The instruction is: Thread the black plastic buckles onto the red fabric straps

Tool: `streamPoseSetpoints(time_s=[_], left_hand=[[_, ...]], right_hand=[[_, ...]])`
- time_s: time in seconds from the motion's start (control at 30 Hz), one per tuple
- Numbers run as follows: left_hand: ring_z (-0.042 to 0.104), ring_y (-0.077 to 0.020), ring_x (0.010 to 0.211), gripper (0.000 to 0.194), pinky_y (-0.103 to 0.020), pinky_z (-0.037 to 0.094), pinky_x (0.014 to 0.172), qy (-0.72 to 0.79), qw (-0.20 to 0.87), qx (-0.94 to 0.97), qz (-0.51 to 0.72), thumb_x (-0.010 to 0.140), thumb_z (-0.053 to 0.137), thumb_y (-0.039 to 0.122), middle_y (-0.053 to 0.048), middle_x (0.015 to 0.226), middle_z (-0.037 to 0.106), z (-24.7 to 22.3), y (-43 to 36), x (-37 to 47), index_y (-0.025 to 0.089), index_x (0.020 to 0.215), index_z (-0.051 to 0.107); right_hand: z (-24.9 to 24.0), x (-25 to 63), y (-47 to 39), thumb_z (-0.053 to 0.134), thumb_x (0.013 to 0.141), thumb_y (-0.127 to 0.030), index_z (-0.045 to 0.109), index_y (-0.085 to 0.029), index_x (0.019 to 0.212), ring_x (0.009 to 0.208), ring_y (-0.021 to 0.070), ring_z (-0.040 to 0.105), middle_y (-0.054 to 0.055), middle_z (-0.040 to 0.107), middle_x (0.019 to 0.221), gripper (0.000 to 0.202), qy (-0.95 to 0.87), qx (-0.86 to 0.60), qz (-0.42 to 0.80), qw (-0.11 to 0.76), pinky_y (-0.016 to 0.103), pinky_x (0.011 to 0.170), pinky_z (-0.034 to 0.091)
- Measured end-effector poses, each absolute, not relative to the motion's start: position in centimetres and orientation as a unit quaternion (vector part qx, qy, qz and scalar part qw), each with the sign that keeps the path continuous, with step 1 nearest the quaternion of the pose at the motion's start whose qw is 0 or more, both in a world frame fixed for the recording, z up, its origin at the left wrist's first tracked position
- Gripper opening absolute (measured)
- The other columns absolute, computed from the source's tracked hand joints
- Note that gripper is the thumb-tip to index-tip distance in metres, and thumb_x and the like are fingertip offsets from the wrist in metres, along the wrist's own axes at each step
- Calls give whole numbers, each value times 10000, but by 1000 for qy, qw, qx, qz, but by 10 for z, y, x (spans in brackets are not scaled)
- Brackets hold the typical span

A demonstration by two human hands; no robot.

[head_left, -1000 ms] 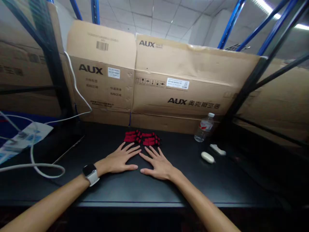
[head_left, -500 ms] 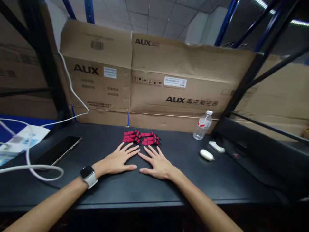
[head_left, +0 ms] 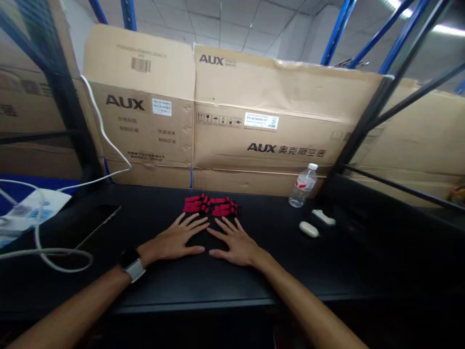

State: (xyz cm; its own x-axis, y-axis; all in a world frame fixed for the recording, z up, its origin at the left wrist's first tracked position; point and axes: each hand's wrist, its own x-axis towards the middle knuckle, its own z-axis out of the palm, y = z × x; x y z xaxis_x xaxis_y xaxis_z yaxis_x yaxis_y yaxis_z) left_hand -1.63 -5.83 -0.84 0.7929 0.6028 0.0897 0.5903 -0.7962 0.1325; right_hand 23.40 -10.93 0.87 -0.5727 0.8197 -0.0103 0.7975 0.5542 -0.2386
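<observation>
My left hand lies flat on the black tabletop, fingers spread and holding nothing. A watch with a pale band is on that wrist. Beside it my right hand rests the same way, palm down with fingers apart; the two hands do not touch. Just beyond the fingertips lie two small groups of red straps with black buckles, a left group and a right group. Whether any fingertip touches the straps I cannot tell.
Cardboard boxes stand behind the table. To the right are a water bottle, a white oval case and a small white object. At left lie a phone, white cable and a printed sheet. Dark rack posts flank the sides.
The hands and straps keep their places on the table. The view has shifted slightly, and the boxes and background look brighter.
</observation>
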Motion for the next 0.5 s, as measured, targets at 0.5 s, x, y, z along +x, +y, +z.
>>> streamPoseSetpoints(time_s=[0.5], left_hand=[[137,-279,1430,713,-528,40,1148,313,40,947,64,868,340,674,11,1555,195,-10,-57,-17,365,1479,143]], right_hand=[[9,233,-110,337,829,-729,214,-366,1462,1440,282,26,2,91,1566,739,-878,-462,115,57,541,1135,-29]])
